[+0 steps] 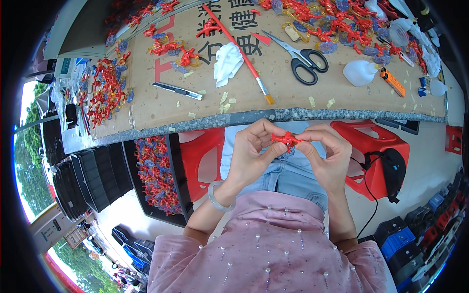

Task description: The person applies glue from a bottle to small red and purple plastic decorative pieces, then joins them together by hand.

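In the head view, the person's left hand (251, 154) and right hand (328, 155) meet just below the edge of the counter (254, 117), over the lap. Both hands are closed in a pinch on a small red plastic piece (287, 140), which sits between the thumbs and forefingers, the left hand gripping its left end and the right hand its right end. A pale bangle (218, 198) circles the left wrist.

The counter has a speckled grey stone rim, and a sheet of brown cardboard (293, 93) with large red and black print covers its top. On the cardboard lie black-handled scissors (302, 57), a red-handled brush (239, 51) set on a diagonal, a crumpled white cloth (227, 62) touching the brush handle, a slim utility knife (177, 91), a white squeeze bottle (360, 72) on its side and an orange cutter (393, 82) near it. Small yellowish scraps are scattered toward the front edge. Heaps of red and bluish pieces (342, 27) crowd the far right of the counter, and another heap (103, 93) spreads along its left end.

Below the counter, a black tray (176, 176) holds more red and bluish pieces, beside a stack of empty black trays (88, 180). Red plastic stools (376, 146) stand on the pale floor on either side of the knees, and a black cable hangs off the right one. Blue and black crates (400, 234) line the lower right. Trees show through an opening at far left.
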A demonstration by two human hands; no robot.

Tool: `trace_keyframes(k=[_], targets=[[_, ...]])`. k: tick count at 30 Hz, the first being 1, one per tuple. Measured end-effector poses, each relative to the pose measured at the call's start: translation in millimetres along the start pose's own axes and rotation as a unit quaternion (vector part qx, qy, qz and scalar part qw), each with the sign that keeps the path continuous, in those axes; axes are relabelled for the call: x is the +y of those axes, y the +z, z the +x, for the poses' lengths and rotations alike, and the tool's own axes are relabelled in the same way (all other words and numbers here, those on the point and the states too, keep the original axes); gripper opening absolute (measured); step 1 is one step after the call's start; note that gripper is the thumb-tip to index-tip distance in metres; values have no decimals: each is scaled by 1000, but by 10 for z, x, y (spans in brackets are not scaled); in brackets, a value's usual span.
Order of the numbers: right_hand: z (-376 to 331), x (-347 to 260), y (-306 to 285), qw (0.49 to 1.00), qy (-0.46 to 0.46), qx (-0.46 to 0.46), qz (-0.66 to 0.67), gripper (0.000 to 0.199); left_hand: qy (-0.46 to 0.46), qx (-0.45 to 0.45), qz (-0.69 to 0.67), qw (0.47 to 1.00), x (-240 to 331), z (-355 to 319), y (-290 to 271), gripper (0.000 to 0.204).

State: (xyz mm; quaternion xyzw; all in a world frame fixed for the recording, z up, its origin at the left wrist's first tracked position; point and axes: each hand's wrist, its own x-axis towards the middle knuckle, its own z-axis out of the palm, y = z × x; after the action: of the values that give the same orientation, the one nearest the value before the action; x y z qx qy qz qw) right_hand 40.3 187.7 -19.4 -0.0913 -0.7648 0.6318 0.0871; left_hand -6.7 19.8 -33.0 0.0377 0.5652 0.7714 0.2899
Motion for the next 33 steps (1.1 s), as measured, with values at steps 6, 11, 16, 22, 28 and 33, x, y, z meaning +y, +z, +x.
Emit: trace_keyframes(k=[6, 11, 16, 22, 28, 33], targets=[[14, 18, 6, 1000, -8, 0, 1, 14, -8, -4, -13, 1000, 24, 6, -1, 19], [40, 11, 27, 1000, -1, 2, -4, 14, -10, -3, -28, 1000, 29, 14, -17, 20], [48, -7, 22, 1000, 6, -3, -11, 15, -32, -3, -23, 999, 68, 13, -31, 20], [51, -34, 11, 1000, 5, 3, -7, 14, -40, -26, -30, 998, 79, 16, -64, 21], [61, -20, -7, 999, -24, 9, -22, 16, -75, -30, -40, 996, 37, 23, -141, 36], [62, 15, -33, 999, -31, 13, -28, 17, -76, -71, -50, 993, 98, 22, -148, 40]])
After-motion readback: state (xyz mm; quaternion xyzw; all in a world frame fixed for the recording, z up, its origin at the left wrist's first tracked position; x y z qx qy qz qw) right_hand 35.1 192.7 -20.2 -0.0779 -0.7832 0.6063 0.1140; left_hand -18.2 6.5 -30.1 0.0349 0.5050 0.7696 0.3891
